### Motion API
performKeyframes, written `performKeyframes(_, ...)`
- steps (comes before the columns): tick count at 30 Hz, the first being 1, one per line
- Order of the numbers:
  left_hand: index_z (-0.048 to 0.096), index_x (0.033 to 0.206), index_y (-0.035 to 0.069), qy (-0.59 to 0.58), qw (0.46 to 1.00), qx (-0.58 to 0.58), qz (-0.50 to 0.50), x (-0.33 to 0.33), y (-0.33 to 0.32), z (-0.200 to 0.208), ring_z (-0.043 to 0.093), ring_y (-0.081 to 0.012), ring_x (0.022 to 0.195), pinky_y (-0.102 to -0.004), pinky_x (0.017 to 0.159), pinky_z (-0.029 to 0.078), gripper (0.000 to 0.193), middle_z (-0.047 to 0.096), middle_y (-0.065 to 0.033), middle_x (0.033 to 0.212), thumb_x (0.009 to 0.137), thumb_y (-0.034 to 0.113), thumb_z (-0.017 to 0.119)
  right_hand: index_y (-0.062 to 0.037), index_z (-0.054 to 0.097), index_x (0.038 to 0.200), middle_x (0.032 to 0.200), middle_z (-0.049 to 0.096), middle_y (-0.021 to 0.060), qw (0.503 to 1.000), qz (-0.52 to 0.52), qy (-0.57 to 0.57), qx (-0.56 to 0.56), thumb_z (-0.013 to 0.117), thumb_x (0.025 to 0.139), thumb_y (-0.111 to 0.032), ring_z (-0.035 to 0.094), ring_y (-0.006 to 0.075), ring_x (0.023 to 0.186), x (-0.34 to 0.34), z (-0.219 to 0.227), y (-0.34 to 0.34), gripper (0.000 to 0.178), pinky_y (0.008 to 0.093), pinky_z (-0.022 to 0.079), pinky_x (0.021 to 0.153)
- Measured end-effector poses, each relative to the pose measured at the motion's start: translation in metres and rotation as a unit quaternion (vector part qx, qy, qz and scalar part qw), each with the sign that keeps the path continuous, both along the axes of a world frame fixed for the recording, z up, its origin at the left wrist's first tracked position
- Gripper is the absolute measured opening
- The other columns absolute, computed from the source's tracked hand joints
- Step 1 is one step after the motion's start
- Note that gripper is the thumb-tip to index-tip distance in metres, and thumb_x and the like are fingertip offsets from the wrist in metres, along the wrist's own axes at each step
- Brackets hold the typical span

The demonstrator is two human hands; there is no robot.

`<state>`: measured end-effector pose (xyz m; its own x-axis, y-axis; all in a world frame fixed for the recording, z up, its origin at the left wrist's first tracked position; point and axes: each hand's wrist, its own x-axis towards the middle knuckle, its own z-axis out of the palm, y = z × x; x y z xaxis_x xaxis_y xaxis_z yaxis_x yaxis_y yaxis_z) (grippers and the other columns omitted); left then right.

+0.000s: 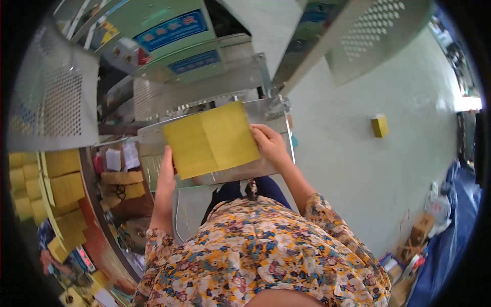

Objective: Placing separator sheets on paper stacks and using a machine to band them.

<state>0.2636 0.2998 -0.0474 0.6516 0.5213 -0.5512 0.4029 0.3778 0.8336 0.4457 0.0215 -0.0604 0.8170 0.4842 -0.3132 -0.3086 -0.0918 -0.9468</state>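
A yellow rectangular sheet of paper or thin card (pixel 212 140) with a crease down its middle is held up between my two hands, slightly tilted. My left hand (pixel 166 166) grips its left edge, fingers mostly hidden behind it. At the right edge, my right hand (pixel 269 145) pinches it with the thumb on top. Whether it is one sheet or a thin stack, I cannot tell. Beneath it lies the metal worktable (pixel 204 179) of a machine, partly covered by the sheet.
Behind the table rises a pale green machine (pixel 174 30) with blue labels and a clear guard. Perforated metal panels (pixel 56 102) flank it. Yellow stacks (pixel 64 179) fill shelving at left. A small yellow block (pixel 379 126) sits on the floor; blue sheeting (pixel 445 230) lies at right.
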Motion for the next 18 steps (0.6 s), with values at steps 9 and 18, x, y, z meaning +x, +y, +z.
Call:
performKeyframes(9, 0.052, 0.129, 0.0, -0.15, 0.98, -0.066, 0.117, 0.008, -0.024, -0.023, 0.058, -0.0178, 0.108, -0.0316, 0.093, 0.046, 0.059, 0.06, -0.0089, 0.12, 0.101, 0.051, 0.04, 0.0009, 0.06, 0.116, 0.124, 0.059, 0.0087, 0.994, -0.034, 0.039, 0.097, 0.054, 0.097, -0.017, 0.055, 0.0144, 0.11, -0.008, -0.012, 0.016, 0.027, 0.0276, 0.043, 0.095)
performKeyframes(18, 0.049, 0.133, 0.004, -0.173, 0.964, -0.157, 0.127, 0.009, -0.033, -0.02, 0.054, -0.0182, 0.114, -0.0323, 0.098, 0.042, 0.058, 0.057, -0.0067, 0.124, 0.102, 0.05, 0.035, 0.0026, 0.052, 0.125, 0.136, 0.052, 0.0135, 0.966, -0.113, 0.152, 0.175, 0.046, 0.101, -0.018, 0.052, 0.0184, 0.119, -0.017, -0.005, 0.034, 0.032, 0.0318, 0.043, 0.099)
